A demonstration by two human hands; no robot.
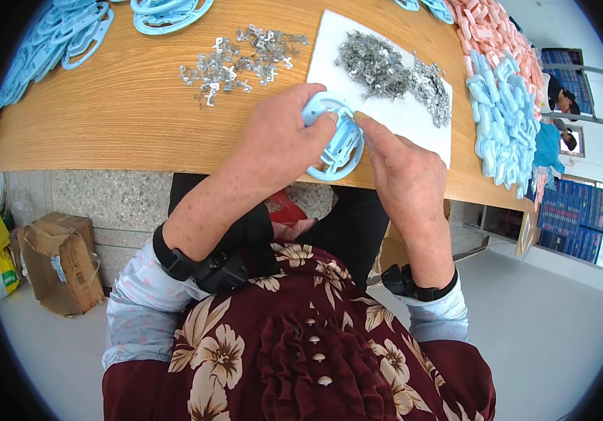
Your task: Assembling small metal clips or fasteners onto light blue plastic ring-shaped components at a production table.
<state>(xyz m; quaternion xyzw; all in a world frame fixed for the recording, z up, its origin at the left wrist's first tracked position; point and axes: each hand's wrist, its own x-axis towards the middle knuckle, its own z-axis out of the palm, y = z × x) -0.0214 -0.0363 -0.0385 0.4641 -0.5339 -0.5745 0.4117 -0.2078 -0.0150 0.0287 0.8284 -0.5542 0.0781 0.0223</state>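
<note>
A light blue oval plastic part [344, 144] with an open frame and inner ribs is held over the table's front edge. My left hand [284, 133] grips it from the left, thumb lying across its upper face. At its upper right rim my right hand [403, 165] has thumb and index finger pinched together; whatever they may hold is too small to make out. Just behind, a white foam sheet [329, 67] bears a heap of small metal clips [378, 67]. More metal clips [235, 62] lie scattered on the wood to the left.
Blue plastic parts [63, 35] are piled at the far left, with a few more blue frames [168, 14] beside them. Along the right edge lie heaps of blue pieces [501, 119] and pink pieces [494, 31]. A torn cardboard box [63, 263] stands on the floor at left.
</note>
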